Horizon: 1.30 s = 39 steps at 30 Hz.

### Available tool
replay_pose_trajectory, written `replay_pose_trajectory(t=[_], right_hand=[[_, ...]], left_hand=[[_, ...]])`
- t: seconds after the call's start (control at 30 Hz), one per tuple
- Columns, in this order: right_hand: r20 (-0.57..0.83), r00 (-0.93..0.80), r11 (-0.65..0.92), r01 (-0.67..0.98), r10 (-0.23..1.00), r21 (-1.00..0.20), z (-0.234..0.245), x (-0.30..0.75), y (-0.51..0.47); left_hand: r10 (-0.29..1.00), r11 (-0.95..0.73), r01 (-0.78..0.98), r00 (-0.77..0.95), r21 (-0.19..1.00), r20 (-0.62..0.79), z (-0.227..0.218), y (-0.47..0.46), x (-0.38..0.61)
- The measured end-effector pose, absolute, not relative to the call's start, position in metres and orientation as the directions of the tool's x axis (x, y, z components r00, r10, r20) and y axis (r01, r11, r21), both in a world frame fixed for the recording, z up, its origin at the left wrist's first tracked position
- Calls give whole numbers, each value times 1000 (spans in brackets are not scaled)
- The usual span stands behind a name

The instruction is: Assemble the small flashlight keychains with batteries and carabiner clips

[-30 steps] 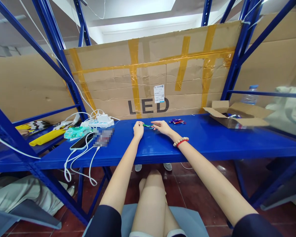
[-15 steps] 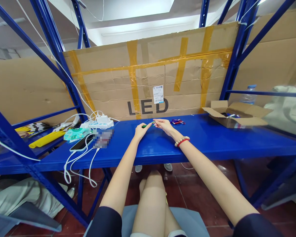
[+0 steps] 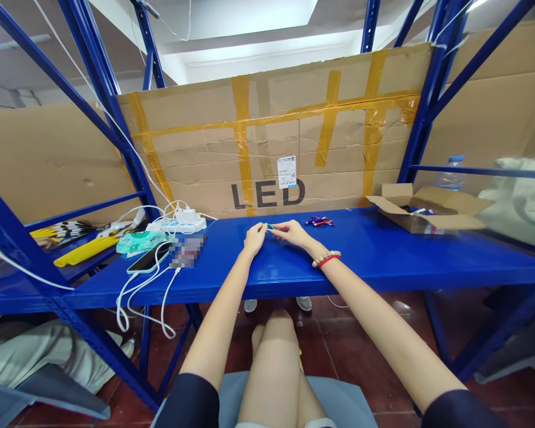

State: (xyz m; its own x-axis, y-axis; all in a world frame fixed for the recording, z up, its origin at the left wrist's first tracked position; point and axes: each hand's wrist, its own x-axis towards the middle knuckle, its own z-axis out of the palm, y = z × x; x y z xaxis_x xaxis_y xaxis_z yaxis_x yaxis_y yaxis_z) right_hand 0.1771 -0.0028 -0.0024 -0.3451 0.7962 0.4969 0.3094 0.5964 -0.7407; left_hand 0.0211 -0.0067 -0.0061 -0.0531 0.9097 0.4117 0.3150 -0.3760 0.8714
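Both of my hands meet over the middle of the blue shelf [image 3: 383, 249]. My left hand [image 3: 254, 236] is closed, pinching one end of a small green object [image 3: 271, 226]. My right hand [image 3: 291, 232], with a bead and red cord bracelet on its wrist, pinches the other end. The green object is mostly hidden by my fingers. A small pile of purple and red pieces [image 3: 320, 222] lies on the shelf just beyond my right hand.
An open cardboard box [image 3: 428, 214] sits at the right. A white power strip [image 3: 178, 222], cables, a phone [image 3: 148, 258] and a teal item lie at the left. A taped cardboard sheet marked LED [image 3: 267, 148] backs the shelf. Blue rack posts stand on both sides.
My hands have drawn closer together on the green object, so less of it shows between my fingers. The view has shifted slightly.
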Motion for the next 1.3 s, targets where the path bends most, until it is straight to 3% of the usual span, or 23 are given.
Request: replay_pose_trajectory(t=[0.13, 0.3, 0.47, 0.77, 1.07, 1.3], right_hand=[[534, -448, 696, 488, 717, -526, -2, 175, -6], [556, -435, 698, 550, 708, -458, -2, 174, -6], [613, -484, 755, 576, 624, -313, -4, 174, -3], [602, -490, 751, 582, 630, -312, -1, 175, -4], [613, -501, 726, 662, 611, -183, 5, 175, -15], [684, -389, 698, 671, 617, -248, 4, 172, -9]], left_hand=[[892, -373, 537, -16, 757, 452, -6, -12, 19], [896, -378, 617, 56, 690, 441, -2, -17, 20], [914, -350, 680, 98, 644, 393, 2, -19, 21], [888, -404, 634, 99, 659, 449, -1, -13, 20], [861, -461, 625, 142, 630, 489, -6, -6, 18], [834, -524, 532, 161, 665, 529, -6, -7, 22]])
